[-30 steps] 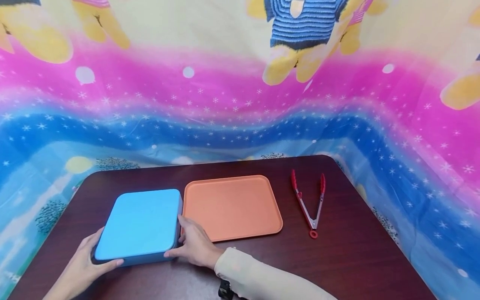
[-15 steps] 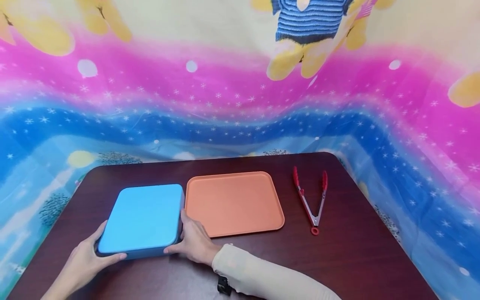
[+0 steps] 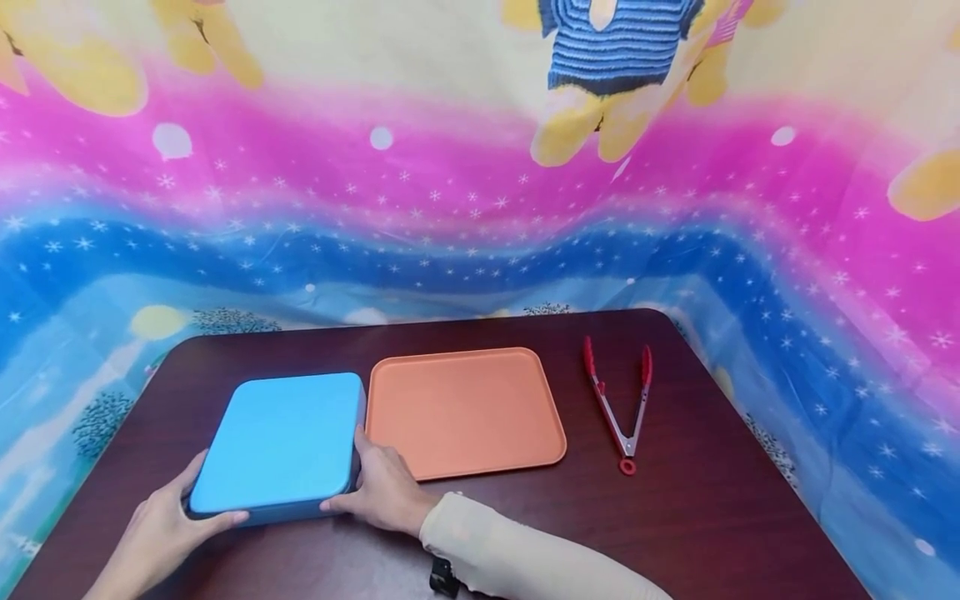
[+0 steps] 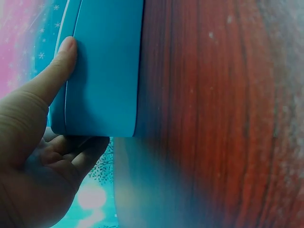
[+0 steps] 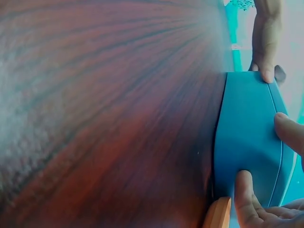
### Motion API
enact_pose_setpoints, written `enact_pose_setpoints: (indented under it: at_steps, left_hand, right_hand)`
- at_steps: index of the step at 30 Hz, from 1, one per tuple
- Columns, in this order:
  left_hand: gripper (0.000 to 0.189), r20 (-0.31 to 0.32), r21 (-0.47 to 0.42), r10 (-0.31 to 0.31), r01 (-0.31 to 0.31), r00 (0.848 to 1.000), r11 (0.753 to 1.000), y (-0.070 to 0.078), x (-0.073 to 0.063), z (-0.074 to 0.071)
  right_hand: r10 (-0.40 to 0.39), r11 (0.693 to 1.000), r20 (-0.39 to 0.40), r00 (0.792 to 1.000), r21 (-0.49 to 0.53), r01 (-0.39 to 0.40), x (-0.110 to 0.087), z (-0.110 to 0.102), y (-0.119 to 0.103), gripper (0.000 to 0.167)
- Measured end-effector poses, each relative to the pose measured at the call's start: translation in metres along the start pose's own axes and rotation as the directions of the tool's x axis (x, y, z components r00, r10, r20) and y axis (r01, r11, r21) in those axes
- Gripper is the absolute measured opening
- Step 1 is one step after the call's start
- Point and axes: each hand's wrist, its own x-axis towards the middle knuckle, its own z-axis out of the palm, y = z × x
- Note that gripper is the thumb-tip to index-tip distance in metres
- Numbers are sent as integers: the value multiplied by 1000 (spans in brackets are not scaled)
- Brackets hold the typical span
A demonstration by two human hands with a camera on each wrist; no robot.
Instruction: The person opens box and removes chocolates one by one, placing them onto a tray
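A light-blue lidded box (image 3: 277, 442) sits on the left side of the dark wooden table. My left hand (image 3: 161, 525) grips its near left corner. In the left wrist view, the thumb of the left hand (image 4: 35, 114) lies across the seam of the lid on the box (image 4: 107, 71), while the other fingers bend round the adjoining side. At the near right corner my right hand (image 3: 386, 492) holds the box, thumb on the front face and fingers along the right side. The right wrist view shows two fingertips pressed against the box (image 5: 249, 128), one close to the seam.
An orange tray (image 3: 465, 412) lies right beside the box. Farther right are red-tipped metal tongs (image 3: 627, 450), spread apart. A printed cloth (image 3: 450, 208) hangs behind the table (image 3: 712, 500), following its back and sides.
The head view has shifted slightly. My right hand sits a touch farther left on the box, whose place beside the tray looks unchanged.
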Motion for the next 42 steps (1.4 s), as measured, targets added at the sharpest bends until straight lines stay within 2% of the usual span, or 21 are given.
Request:
enact_pose_setpoints:
  at_steps: [4,9,16,20,27,30,35,42]
  left_hand:
    - [123,1,8,-13,13,1000,1000,0,-1,1]
    - [122,-8,6,1,-1,1000,1000,2,-2,2]
    - [123,4,2,-3,3,1000,1000,2,-1,2]
    - [125,-10,-9,4,-4,1000,1000,4,0,1]
    - [125,30,-21,6,-5,1000,1000,3,0,-3]
    - [125,28,-23,15,-14,999,1000,2,2,-4]
    - [124,-19,-40,50,-50,999,998,3,5,-1]
    - [125,-20,-35,34,-35,999,999,3,8,-1]
  right_hand:
    - [5,1000,-1,1000,-1,-5,-1,1,0,109]
    - [10,1000,1,1000,-2,-10,-1,1,0,108]
    - [13,1000,17,1000,10,-13,-1,0,0,108]
    - [24,999,31,999,30,-25,-2,-2,0,109]
    - [24,999,25,999,29,-25,1,-3,0,113]
    - [47,998,8,999,28,-48,2,-1,-1,117]
    - [116,991,-8,993,70,-115,5,1,-2,117]
    - [131,991,-6,991,43,-130,8,3,-4,114]
